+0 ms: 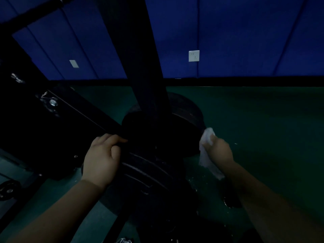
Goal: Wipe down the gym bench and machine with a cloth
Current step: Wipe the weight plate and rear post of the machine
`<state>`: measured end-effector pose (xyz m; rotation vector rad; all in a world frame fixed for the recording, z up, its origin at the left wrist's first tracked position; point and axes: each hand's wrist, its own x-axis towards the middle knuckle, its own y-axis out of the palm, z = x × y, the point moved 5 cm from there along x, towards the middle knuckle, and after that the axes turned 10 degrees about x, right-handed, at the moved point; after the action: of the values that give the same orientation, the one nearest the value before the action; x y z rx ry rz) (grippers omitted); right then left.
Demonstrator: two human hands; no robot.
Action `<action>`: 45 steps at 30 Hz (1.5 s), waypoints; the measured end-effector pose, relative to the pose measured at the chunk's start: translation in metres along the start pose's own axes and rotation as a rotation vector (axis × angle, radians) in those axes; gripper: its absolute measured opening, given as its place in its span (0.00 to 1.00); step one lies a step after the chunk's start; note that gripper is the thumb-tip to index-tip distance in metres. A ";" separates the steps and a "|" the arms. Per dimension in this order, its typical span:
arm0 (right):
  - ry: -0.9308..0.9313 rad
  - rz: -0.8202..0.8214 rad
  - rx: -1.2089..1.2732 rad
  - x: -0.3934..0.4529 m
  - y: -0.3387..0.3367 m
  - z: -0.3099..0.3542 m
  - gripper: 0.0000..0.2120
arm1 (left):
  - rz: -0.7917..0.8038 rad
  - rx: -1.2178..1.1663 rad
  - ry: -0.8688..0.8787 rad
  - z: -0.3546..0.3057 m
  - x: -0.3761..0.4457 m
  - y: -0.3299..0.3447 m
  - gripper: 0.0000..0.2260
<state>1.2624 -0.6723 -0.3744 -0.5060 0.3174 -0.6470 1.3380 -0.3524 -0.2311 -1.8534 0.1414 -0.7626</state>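
Observation:
The scene is very dark. A black gym machine fills the middle: a thick upright post [140, 67] rises from a stack of black weight plates [154, 169]. A slanted frame beam [84, 109] runs down from the left. My left hand [101, 158] grips the edge of a plate, fingers curled over its rim. My right hand [219, 149] holds a white cloth [206, 151] against the right edge of the plates. The cloth's tail hangs down below the hand.
Green floor [263, 128] spreads to the right and behind. A blue panelled wall [245, 41] carries a white socket [193, 55]. A small plate [7, 189] lies on the floor at the far left. Bolts [53, 102] show on the machine frame.

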 end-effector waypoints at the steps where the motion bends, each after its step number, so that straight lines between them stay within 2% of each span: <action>1: 0.022 0.032 -0.031 -0.004 0.001 -0.007 0.18 | 0.002 0.005 0.002 -0.001 0.000 -0.001 0.25; 3: 0.009 0.034 0.001 -0.014 0.000 -0.009 0.17 | 0.010 0.011 0.003 -0.002 0.001 -0.001 0.25; 7: -0.188 -0.132 0.363 -0.054 -0.011 0.043 0.07 | 0.028 0.020 -0.019 -0.001 0.001 0.001 0.26; 10: -0.366 -0.065 0.450 -0.100 -0.006 0.119 0.11 | 0.033 0.022 -0.031 -0.001 0.000 0.000 0.26; 13: -0.445 -0.039 0.440 -0.130 0.007 0.161 0.14 | 0.036 0.026 -0.047 -0.002 -0.001 0.000 0.26; 15: -0.413 -0.039 0.402 -0.137 0.015 0.157 0.14 | 0.029 0.031 -0.049 -0.003 -0.003 -0.001 0.26; 18: -0.342 0.048 0.411 -0.155 0.024 0.134 0.14 | 0.020 0.038 -0.043 -0.004 -0.006 -0.002 0.25; 20: -0.377 0.079 0.339 -0.167 0.029 0.134 0.14 | 0.018 0.034 -0.047 -0.005 -0.006 -0.002 0.25; 24: -0.522 0.082 0.098 -0.172 0.039 0.158 0.21 | 0.041 0.034 -0.009 -0.007 -0.004 -0.002 0.25; 27: -0.454 0.076 0.003 -0.167 0.036 0.147 0.17 | 0.027 0.015 0.006 -0.003 -0.008 -0.003 0.24; 32: -0.247 0.045 0.148 -0.169 0.018 0.072 0.16 | 0.035 -0.058 -0.003 0.000 -0.005 -0.002 0.22; 36: -0.117 0.041 0.109 -0.172 0.007 0.032 0.19 | 0.054 -0.110 -0.039 0.007 -0.006 -0.004 0.20; 40: -0.317 -0.096 0.200 -0.164 0.003 0.091 0.17 | 0.112 -0.125 -0.079 0.010 -0.005 -0.004 0.19; 43: -0.547 -0.021 0.118 -0.168 0.027 0.149 0.19 | 0.130 -0.106 -0.093 0.012 -0.003 -0.003 0.20; 45: -0.608 -0.004 0.020 -0.173 0.041 0.151 0.20 | 0.135 -0.098 -0.095 0.012 -0.003 -0.004 0.20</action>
<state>1.2165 -0.4807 -0.2489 -0.6568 -0.2631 -0.4715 1.3410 -0.3397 -0.2312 -1.9476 0.2444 -0.5828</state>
